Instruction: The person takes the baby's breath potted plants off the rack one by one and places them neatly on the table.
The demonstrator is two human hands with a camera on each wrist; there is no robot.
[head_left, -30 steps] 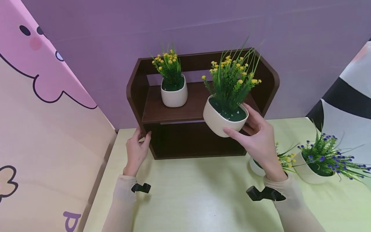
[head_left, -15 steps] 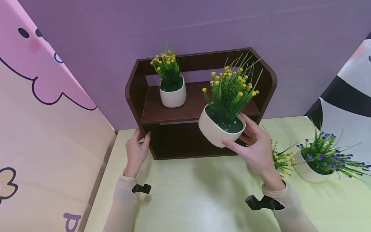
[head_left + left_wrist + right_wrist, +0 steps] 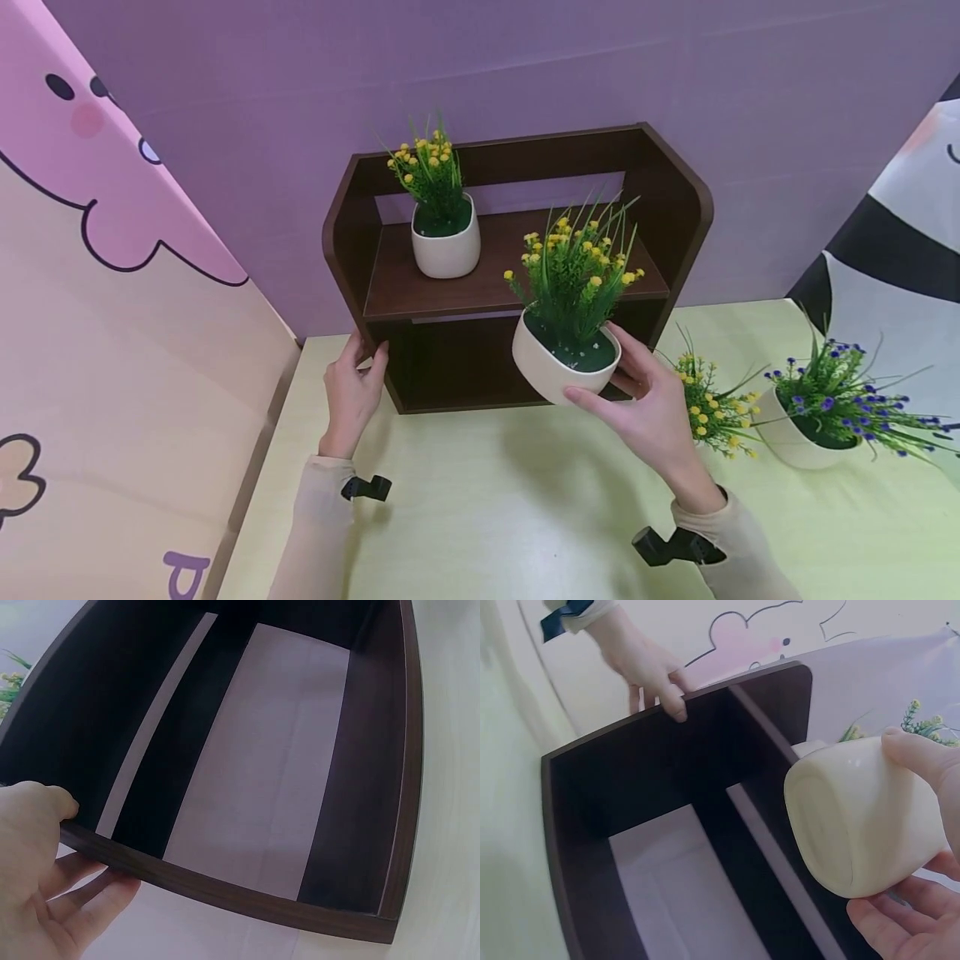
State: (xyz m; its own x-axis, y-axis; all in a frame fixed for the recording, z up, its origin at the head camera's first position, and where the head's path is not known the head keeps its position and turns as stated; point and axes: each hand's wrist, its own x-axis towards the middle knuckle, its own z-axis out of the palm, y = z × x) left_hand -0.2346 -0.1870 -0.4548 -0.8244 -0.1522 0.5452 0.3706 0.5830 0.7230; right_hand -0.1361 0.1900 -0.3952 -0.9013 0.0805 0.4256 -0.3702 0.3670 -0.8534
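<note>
A dark brown two-tier shelf [image 3: 442, 297] stands against the purple wall. My left hand [image 3: 354, 398] grips its left side panel, thumb inside and fingers outside, as the left wrist view also shows. With my right hand [image 3: 651, 412] I hold a white potted plant with yellow flowers [image 3: 551, 371], thumb on the front and fingers round the right side. The pot is tilted and in the air, in front of the lower compartment. In the right wrist view the pot's base [image 3: 821, 832] faces the camera. On the upper tier, at the left, sits another yellow-flowered potted plant [image 3: 447, 252].
To the right on the pale table [image 3: 480, 517] are a yellow-flowered plant [image 3: 708, 404], partly behind my right hand, and a purple-flowered plant in a white pot [image 3: 798, 433]. A panel with a pink cartoon [image 3: 112, 167] borders the left side.
My right hand has lowered the held potted plant from in front of the upper tier to the lower compartment's level, slightly leftward. The left hand stays on the side panel.
</note>
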